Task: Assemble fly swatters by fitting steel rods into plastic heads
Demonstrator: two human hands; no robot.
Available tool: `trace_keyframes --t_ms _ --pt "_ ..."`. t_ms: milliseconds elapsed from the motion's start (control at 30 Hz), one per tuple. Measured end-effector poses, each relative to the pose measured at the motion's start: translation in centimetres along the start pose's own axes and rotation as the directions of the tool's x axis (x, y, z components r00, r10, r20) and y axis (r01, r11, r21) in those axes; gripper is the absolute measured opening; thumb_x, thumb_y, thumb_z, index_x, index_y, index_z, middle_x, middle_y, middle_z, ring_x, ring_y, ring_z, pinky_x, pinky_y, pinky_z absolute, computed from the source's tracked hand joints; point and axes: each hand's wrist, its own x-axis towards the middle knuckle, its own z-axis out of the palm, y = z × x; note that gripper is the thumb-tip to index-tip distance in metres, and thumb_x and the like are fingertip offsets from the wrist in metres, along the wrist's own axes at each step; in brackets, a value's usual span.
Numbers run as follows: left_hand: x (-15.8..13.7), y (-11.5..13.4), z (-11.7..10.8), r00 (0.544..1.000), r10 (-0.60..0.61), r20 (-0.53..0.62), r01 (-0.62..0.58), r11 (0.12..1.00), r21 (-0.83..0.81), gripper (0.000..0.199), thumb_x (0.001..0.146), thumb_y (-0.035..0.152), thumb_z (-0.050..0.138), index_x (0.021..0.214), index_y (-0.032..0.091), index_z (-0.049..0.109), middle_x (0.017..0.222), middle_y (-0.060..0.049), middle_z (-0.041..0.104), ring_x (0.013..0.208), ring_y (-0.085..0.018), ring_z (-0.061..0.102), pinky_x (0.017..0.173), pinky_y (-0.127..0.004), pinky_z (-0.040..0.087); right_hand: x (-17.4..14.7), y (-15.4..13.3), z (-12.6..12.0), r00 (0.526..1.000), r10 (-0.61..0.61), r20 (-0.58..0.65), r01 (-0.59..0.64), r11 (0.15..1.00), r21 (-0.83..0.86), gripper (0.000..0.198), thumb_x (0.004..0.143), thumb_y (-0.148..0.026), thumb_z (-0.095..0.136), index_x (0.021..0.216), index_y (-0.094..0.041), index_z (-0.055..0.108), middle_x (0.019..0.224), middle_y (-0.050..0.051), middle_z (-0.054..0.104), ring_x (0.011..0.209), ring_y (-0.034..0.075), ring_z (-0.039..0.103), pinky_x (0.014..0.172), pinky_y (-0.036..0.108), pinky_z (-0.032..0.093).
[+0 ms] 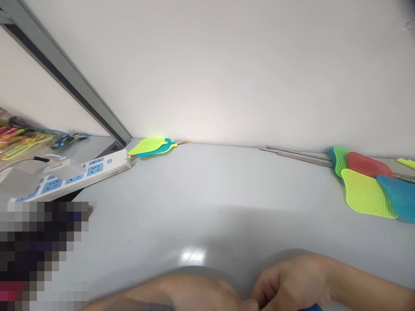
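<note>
- Left hand point(207, 294): at the bottom edge, entering from the lower left, back of the hand upward. Most fingers out of sight; how far open, and whether it grips anything, cannot tell.
- Right hand point(290, 280): comes in from the right, fingers curled inward. Hold hidden by the fingers and the picture's lower edge; cannot tell what, if anything, is gripped.
- Hands meet at the fingertips, low and right of centre, close over the counter point(181, 194).
- Blue piece point(314, 308): a sliver only, at the bottom edge just under the right hand. Rest cut off; whether it is gripped, cannot tell.
- Right side of counter, overlapping pile of perforated flat swatter heads: green one point(341, 160) at the back, red one point(369, 164) beside it, yellow-green one point(366, 194) in front, blue one point(400, 196) running off the right edge.
- Thin metal rods point(298, 158) reach leftward from that pile, lying near the wall point(207, 69).
- Back left, against the wall: a lime swatter head point(149, 146) lying partly over a teal one point(158, 151).
- White power strip point(110, 162) with blue sockets, its end close by that pair; bulky plugs farther along.
- Grey metal post point(68, 69) slants down to the counter behind the strip.
- Far left: jumble of bright, blurred items point(19, 136).
</note>
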Motion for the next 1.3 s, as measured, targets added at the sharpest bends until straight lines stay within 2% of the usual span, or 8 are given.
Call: trace_keyframes --t_ms 167,333,400,533,767,967,1167,1300 --pt "-0.7 1.1 0.7 0.964 -0.238 -0.122 0.226 0.969 -0.103 0.048 0.071 0.056 0.043 0.042 0.019 0.034 0.025 0.007 0.024 0.019 -0.006 0.018 0.022 -0.020 0.010 0.1 0.1 -0.2 0.998 -0.045 -0.040 0.047 0.997 0.054 0.026 0.062 -0.033 0.064 0.060 -0.012 0.049 0.038 -0.005 0.042 0.026 0.003 0.035 0.024 0.011 0.027" --pt "-1.2 3.3 0.3 0.959 -0.276 -0.059 0.263 0.950 -0.171 0.047 0.072 0.051 0.045 0.040 0.018 0.037 0.027 0.005 0.028 0.022 -0.007 0.023 0.023 -0.020 0.011 0.0 0.3 -0.8 0.998 -0.046 -0.041 0.051 0.988 0.143 0.024 0.062 -0.032 0.064 0.063 -0.011 0.052 0.041 -0.005 0.042 0.026 0.004 0.036 0.022 0.013 0.022" --pt "-1.4 3.9 0.1 0.957 -0.273 -0.102 0.254 0.953 -0.164 0.043 0.073 0.045 0.047 0.041 0.016 0.040 0.031 0.004 0.032 0.024 -0.006 0.024 0.025 -0.020 0.013 -0.1 0.4 -1.1 0.999 -0.048 -0.021 0.051 0.982 0.182 0.022 0.065 -0.030 0.062 0.066 -0.010 0.053 0.044 -0.004 0.043 0.028 0.004 0.037 0.023 0.014 0.023" --pt "-1.3 4.2 -0.1 0.939 -0.335 -0.080 0.303 0.914 -0.271 0.047 0.080 0.037 0.033 0.042 0.014 0.047 0.036 0.002 0.034 0.028 -0.007 0.025 0.029 -0.022 0.018 0.0 0.5 -1.4 0.988 -0.135 0.080 0.111 0.962 0.250 0.019 0.074 -0.027 0.052 0.077 -0.008 0.054 0.048 -0.002 0.044 0.031 0.004 0.038 0.027 0.015 0.024" --pt "-1.2 3.6 -0.5 0.985 -0.166 0.052 0.171 0.879 -0.444 0.043 0.082 0.030 0.029 0.056 0.010 0.058 0.044 0.000 0.037 0.033 -0.007 0.027 0.035 -0.023 0.020 -0.2 0.2 -1.1 0.954 -0.240 0.180 0.181 0.938 0.295 0.019 0.082 -0.022 0.039 0.079 -0.008 0.052 0.045 -0.004 0.038 0.032 0.003 0.033 0.033 0.015 0.025" --pt "-1.5 3.3 -1.1 0.983 -0.108 0.148 0.172 0.826 -0.537 0.041 0.081 0.034 0.030 0.058 0.011 0.055 0.043 0.002 0.031 0.037 -0.009 0.031 0.039 -0.024 0.018 -0.3 0.2 -1.1 0.938 -0.277 0.210 0.205 0.929 0.309 0.024 0.083 -0.023 0.035 0.087 -0.006 0.052 0.045 -0.004 0.036 0.033 0.004 0.031 0.034 0.016 0.024" --pt "-1.6 3.3 -0.7 0.996 -0.032 -0.088 -0.028 0.796 -0.605 0.039 0.078 0.041 0.034 0.055 0.013 0.049 0.043 0.004 0.028 0.036 -0.007 0.028 0.040 -0.023 0.019 -0.2 0.3 -1.2 0.910 -0.374 0.179 0.290 0.883 0.370 0.025 0.083 -0.030 0.036 0.089 -0.009 0.049 0.047 -0.006 0.033 0.035 0.004 0.028 0.035 0.016 0.022" --pt "-1.3 3.3 -0.3 0.926 0.111 -0.361 -0.298 0.801 -0.519 0.019 0.078 0.032 0.044 0.069 0.016 0.049 0.048 0.007 0.030 0.038 -0.004 0.029 0.044 -0.021 0.024 -0.1 0.4 -1.0 0.899 -0.422 0.121 0.339 0.843 0.419 0.029 0.083 -0.037 0.035 0.094 -0.013 0.047 0.051 -0.005 0.034 0.039 0.004 0.031 0.038 0.017 0.022"
